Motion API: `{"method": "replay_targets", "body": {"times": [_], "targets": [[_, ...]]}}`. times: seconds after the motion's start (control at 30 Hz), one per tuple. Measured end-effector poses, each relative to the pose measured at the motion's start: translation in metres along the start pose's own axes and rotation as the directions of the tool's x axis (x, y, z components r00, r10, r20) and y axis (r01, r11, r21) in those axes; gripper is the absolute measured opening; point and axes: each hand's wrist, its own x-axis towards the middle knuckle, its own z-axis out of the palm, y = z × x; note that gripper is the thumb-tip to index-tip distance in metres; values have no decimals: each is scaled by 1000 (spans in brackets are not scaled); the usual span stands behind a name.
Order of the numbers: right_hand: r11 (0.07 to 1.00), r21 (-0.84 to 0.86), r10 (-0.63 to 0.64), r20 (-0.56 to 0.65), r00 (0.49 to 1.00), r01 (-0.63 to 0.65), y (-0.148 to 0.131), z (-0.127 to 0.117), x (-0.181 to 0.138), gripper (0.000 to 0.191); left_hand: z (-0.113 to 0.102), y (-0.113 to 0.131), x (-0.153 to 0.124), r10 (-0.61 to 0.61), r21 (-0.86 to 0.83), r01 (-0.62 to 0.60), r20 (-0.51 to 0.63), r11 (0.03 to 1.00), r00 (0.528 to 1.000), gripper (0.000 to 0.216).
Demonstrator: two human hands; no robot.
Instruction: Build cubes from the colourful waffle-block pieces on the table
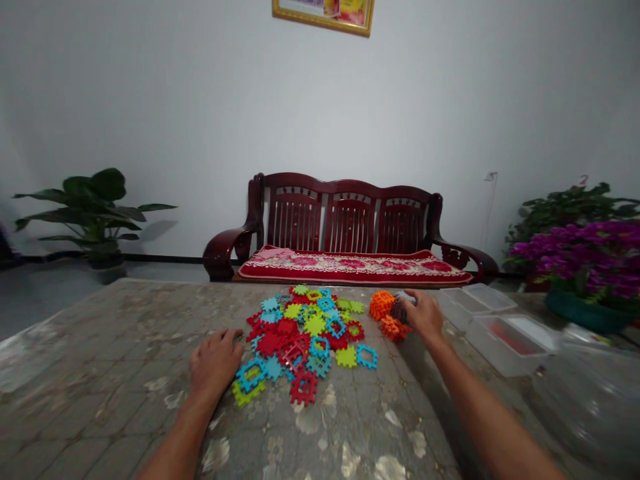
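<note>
My left hand (216, 360) lies on the tablecloth at the left edge of a loose pile of notched plastic building tiles (315, 325) in red, blue and lime green. Its fingers are slightly bent and hold nothing. A blue frame-shaped tile (251, 375) is close beside it. My right hand (425, 315) reaches to the right of the pile, with its fingers closed on a grey and dark notched block (399, 310). Touching or very near that block are an orange assembled block (381, 305) and a second orange piece (394, 328). The fingers partly hide the grey block.
Clear plastic boxes (510, 343) stand on the right, one with something red inside. Near them are a clear rounded container (595, 393) and purple flowers in a green pot (583, 310). A wooden bench (350, 223) is beyond the patterned table (125, 373); a plant (95, 210) stands left.
</note>
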Motion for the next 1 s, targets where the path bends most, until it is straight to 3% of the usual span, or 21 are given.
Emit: {"method": "replay_targets", "body": {"times": [0.07,0.2,0.33,0.5,0.6,0.83,1.0], "targets": [[983,146,-123,73,990,111,-17,13,-20,36,-1,1,0,-3,-1,3,7,1000,1000,46],[911,324,-340,244,908,254,-62,41,-64,36,-5,3,-2,-14,3,14,30,1000,999,45],[900,287,-422,378,824,329,-108,55,-85,51,-8,5,-4,-28,-5,28,40,1000,999,45],[921,172,-389,489,781,351,-143,62,-86,70,-9,7,-6,-26,-23,27,33,999,999,45],[915,170,-401,505,764,367,-148,69,-86,74,-11,7,-7,-31,-26,32,37,999,999,46],[863,309,-503,447,740,400,-130,75,-89,59,-11,8,-8,-33,-33,33,22,999,999,45],[904,313,-409,431,804,291,-110,69,-79,58,-9,7,-8,-29,-39,29,7,999,1000,45]]}}
